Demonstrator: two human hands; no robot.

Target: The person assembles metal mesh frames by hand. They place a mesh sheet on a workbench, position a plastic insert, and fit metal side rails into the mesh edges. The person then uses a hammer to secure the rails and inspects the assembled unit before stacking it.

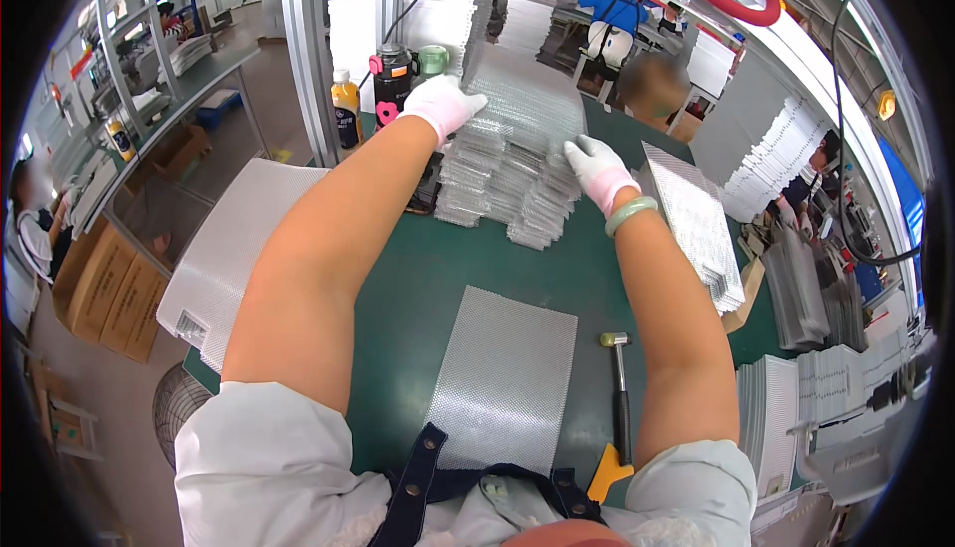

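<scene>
A tall pile of clear, bubble-textured plastic sheets (522,129) stands at the far middle of the green table, its front layers stepped and uneven. My left hand (443,107), in a white glove, reaches to the pile's left side with its fingers stretched out over the edge. At the right side my gloved right hand (599,171) has slightly bent fingers against the sheets' edge. Neither hand visibly lifts a sheet. Nearer to me lies a flat silvery perforated panel (505,378).
A small hammer (622,398) and a yellow scraper (607,472) lie right of the panel. Stacked panels stand at left (234,249) and right (696,229). A black bottle (393,85) and an orange drink bottle (345,109) stand by the metal post. Other people work farther back.
</scene>
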